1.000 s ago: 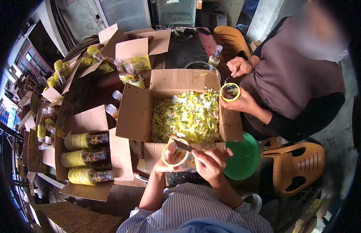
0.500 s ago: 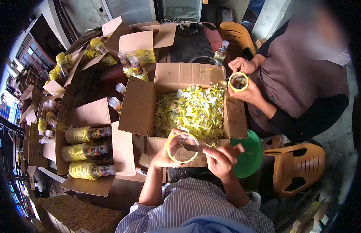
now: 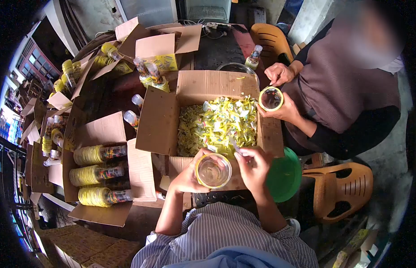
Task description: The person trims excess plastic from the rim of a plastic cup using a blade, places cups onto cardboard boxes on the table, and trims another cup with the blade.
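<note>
Big box: brown corrugated cardboard (image 3: pixel 217 82), flaps spreading open, a few small dark spots marking the far one.
Cup: round, clear, thin-walled plastic (image 3: pixel 213 171) with a yellow rim, mouth facing the camera; it is catching light and hovering over the big box's near flap.
Left hand: (image 3: pixel 188 177) grasping the cup, fingers wrapping around its side.
Right hand: (image 3: pixel 253 169) pinching a knife (image 3: pixel 234 144) between thumb and fingers, beside the cup, its thin, pale blade pointing over the big box's filling.
Scraps: crinkled, glossy yellow-and-white strips (image 3: pixel 225 125) heaping loosely inside the big box.
Stacked cups: ribbed yellow columns (image 3: pixel 88 155) with clear, patterned ends, lying in three rows in a side box (image 3: pixel 105 213) left of the big box.
Co-worker: a person (image 3: pixel 346 85) right of the big box, holding another yellow-rimmed cup (image 3: pixel 271 99).
Basin: smooth green plastic (image 3: pixel 286 176), curving out beside the big box's near right corner.
</note>
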Available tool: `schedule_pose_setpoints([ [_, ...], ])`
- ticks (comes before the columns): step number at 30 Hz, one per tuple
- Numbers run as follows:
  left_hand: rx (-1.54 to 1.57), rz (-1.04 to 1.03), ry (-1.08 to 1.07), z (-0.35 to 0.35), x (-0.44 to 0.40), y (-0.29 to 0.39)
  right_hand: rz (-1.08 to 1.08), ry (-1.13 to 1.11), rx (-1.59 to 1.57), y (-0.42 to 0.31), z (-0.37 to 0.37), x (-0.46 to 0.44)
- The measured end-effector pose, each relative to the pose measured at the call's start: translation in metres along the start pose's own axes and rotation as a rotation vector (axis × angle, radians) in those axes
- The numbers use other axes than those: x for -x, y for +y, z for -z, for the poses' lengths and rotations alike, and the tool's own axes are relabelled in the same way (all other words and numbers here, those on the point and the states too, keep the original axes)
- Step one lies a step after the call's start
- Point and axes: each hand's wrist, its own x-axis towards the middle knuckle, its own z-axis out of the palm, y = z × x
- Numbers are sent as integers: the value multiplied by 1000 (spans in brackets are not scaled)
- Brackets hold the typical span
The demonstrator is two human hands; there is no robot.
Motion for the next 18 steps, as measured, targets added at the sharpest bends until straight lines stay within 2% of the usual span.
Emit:
schedule_pose_setpoints([
  [1,-12,-10,0,2,0,1,-195,-71,-113,3,2,2],
  [2,28,-2,8,4,1,1,-210,-146,-207,13,4,-2],
  [4,107,13,20,10,4,1,-400,-160,-344,40,-1,-3],
  [5,88,-1,76,12,7,-1,-538,-208,-494,47,1,-7],
  [6,79,22,99,13,9,0,-584,-193,-634,57,-1,-9],
  [8,61,65,151,17,14,1,-658,-207,-634,68,1,-12],
  [9,127,93,94,20,15,-6,-693,-215,-681,69,2,-14],
  [13,-31,-12,109,13,12,-12,-779,-220,-899,70,0,-20],
  [16,-48,-125,57,7,-5,-16,-821,-187,-871,69,-6,-20],
  [18,-63,-52,-10,7,-12,-14,-796,-205,-885,67,-9,-20],
])
